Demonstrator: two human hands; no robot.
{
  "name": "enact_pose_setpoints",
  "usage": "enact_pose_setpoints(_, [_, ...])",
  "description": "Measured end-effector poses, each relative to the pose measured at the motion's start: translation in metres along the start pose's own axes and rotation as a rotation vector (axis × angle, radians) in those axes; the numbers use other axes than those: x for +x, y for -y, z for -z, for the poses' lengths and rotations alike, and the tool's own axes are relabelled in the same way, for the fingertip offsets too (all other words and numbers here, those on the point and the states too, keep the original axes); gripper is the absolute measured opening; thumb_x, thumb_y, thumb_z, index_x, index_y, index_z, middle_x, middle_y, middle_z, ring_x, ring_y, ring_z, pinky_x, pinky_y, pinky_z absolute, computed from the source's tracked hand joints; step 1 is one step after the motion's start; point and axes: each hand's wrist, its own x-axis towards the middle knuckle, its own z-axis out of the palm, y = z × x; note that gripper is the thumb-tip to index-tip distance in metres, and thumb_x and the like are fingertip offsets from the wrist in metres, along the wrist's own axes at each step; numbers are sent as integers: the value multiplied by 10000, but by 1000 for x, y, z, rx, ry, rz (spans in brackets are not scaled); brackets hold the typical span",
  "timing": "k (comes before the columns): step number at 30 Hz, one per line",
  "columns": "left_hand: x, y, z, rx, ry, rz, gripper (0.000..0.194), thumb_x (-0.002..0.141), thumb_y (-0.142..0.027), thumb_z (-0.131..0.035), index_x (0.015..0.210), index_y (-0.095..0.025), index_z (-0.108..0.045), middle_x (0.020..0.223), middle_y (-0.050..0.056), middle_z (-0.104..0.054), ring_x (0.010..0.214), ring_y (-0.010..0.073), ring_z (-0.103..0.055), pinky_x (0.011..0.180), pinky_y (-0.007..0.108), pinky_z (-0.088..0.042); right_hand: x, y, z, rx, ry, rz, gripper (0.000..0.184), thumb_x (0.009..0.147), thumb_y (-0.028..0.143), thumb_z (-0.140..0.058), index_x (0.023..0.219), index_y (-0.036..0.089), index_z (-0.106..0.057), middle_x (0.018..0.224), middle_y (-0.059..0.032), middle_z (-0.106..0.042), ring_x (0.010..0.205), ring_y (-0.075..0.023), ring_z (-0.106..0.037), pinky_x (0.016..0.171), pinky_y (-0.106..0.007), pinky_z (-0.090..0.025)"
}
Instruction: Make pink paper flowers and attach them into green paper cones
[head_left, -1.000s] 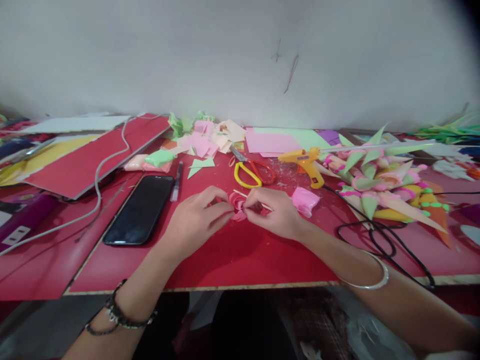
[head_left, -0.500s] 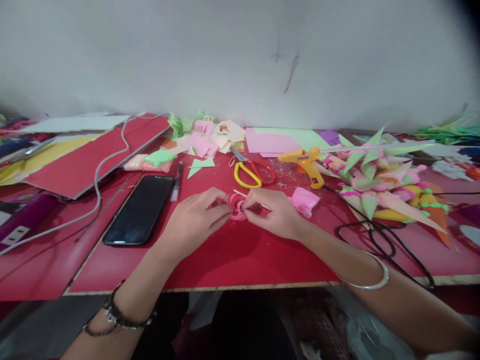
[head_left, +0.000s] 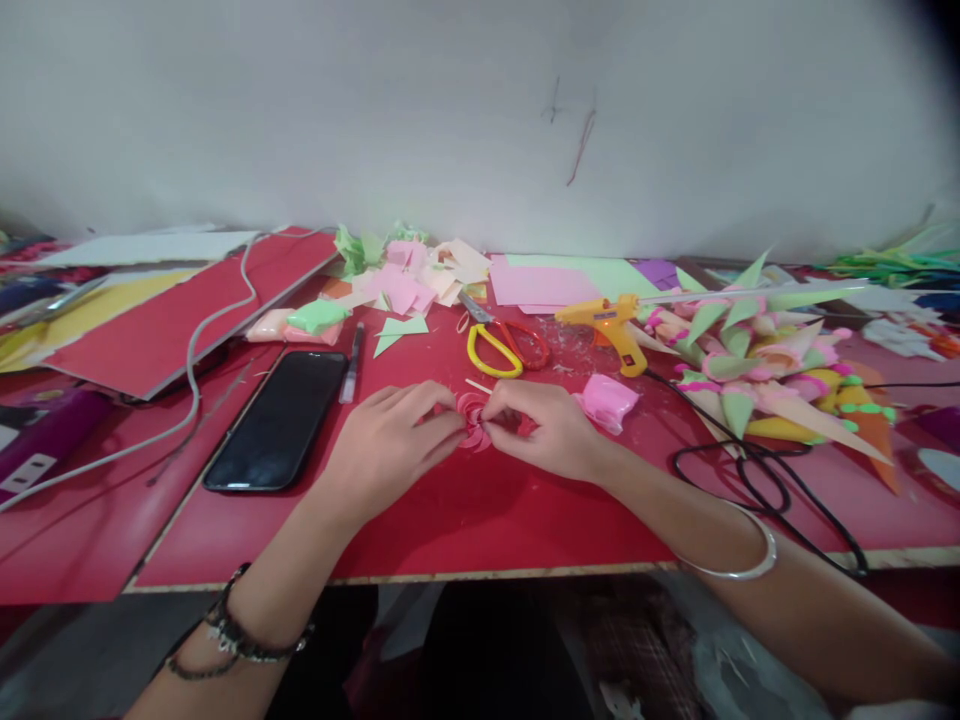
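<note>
Between my two hands is a small pink swirl-shaped paper flower, partly covered by my fingertips. My left hand pinches its left edge with thumb and forefinger. From the other side my right hand has its thumb and forefinger pressed together at the flower's middle. A thin pale stick shows just behind the flower, partly hidden by my right hand. Beyond it lie scissors with yellow and red handles. Near my right knuckles sits a pink plastic-wrapped packet.
A yellow glue gun rests at the right, its black cord looping toward the table edge. Paper cone flowers are heaped beyond. Left are a phone, a pen and a white cable. Paper scraps lie behind.
Both hands have lowered slightly toward me. The pink flower has turned between my fingers, and its swirl now looks rounder and flatter. Everything else has stayed put.
</note>
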Motion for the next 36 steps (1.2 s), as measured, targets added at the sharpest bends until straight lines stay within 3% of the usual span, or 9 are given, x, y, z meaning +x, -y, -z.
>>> enact_pose_setpoints(14, [1,-1,-2,6,-50,-53,242,867,-283,-390,770,-168,-579,809,18,-618,688,117,-553,601,232,-402,1,2,0,-98,-29,94,88,789,154,-498,825,172,-576,738,5,-624,621,-75,-540,580,-177,-405])
enact_pose_setpoints(36, [-3,0,-3,17,-24,-74,162,854,-234,-428,777,-182,-561,815,-16,-649,664,95,-569,595,223,-392,1,2,4,-95,75,126,139,828,150,-437,831,172,-575,786,-24,-634,749,-113,-562,672,-215,-421])
